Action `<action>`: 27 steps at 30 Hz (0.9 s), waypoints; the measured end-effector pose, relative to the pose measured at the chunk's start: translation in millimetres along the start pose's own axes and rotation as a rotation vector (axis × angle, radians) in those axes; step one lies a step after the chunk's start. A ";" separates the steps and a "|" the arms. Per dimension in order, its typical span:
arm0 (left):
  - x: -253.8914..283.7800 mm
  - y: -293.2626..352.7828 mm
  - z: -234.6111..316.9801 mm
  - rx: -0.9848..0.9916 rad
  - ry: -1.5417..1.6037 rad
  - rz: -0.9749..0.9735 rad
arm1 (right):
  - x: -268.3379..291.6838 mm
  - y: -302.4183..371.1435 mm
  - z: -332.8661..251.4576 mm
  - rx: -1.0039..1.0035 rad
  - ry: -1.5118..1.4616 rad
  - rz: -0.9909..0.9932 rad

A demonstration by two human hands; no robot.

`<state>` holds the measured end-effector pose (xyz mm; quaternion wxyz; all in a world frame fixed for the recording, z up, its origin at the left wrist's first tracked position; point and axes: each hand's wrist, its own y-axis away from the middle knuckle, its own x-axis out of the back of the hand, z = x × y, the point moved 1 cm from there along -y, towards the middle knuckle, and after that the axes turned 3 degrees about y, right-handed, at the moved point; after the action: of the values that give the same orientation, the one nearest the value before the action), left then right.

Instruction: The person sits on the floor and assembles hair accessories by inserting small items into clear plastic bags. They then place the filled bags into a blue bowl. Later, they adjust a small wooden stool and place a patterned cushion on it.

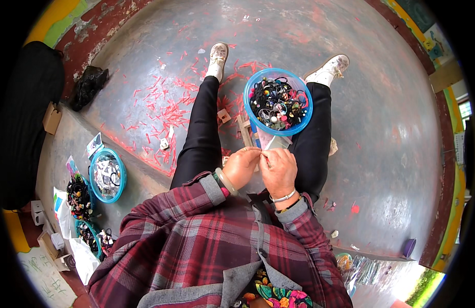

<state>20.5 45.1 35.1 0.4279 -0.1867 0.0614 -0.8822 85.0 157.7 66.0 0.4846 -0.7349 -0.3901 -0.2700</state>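
Far left, blue tub [124, 177] with light-coloured pieces, on floor [381, 133]; next, red scraps [170, 110] strewn across floor; centre, left hand [239, 168] and right hand [279, 169] raised above lap, fingers of each together, tips meeting; whether small piece lies between them, cannot tell; at right, large blue basin [277, 133] heaped with dark bands and coloured beads [276, 105], beyond hands, beside right thigh; step in hand judged to be close fingertip work; next move seems to call for steady, fine pinch
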 end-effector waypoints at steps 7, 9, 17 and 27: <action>0.6 1.3 1.5 -0.028 -0.020 -0.023 | -1.7 0.4 1.2 -0.012 -0.014 -0.005; 1.5 1.4 2.8 0.008 -0.011 -0.034 | -0.1 -0.4 0.7 -0.020 -0.036 -0.026; 2.8 3.2 -2.4 -0.122 -0.150 -0.087 | 0.5 -0.6 -3.5 -0.032 0.030 -0.076; 8.1 2.7 6.0 0.131 0.101 -0.101 | -1.3 0.8 6.6 -0.242 -0.332 -0.036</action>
<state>20.2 37.5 42.2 0.3905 -0.1167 0.0156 -0.9130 85.1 163.2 62.1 0.3170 -0.8149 -0.4427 -0.1988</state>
